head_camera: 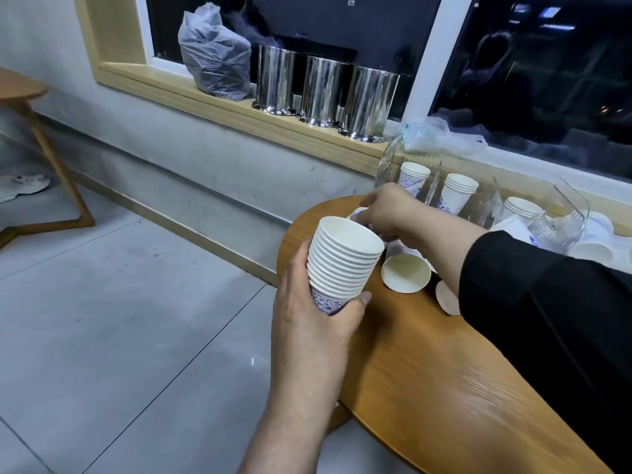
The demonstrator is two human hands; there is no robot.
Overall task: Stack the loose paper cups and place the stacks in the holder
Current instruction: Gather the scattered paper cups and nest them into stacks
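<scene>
A grey tiled floor fills the left half of the view, seen from above by a person at a rounded wooden surface. Behind runs a dark window with a pale wooden sill. On the sill stand three shiny steel canisters in a row, touching one another, with a bulging translucent plastic bag just beside the leftmost one. At the far left edge is part of another wooden table, with a white shoe on the floor under it.

On the far side of the surface, near the window, sits a clear plastic holder with divided compartments. Short stacks of white paper cups stand upright in it, rims up. To its right lie loose white cups, some tipped over, partly hidden by a clear ribbed container.

The left hand grips a tall stack of nested cups, fingers and thumb curled round its blue-patterned base, holding it tilted above the surface edge. The right hand, on an arm in a black sleeve, reaches across to the far edge of the surface, fingers curled round a small cup that is mostly hidden. A single cup on its side lies between the two hands, its open mouth facing the viewer. A second fallen cup shows just beside the sleeve.
</scene>
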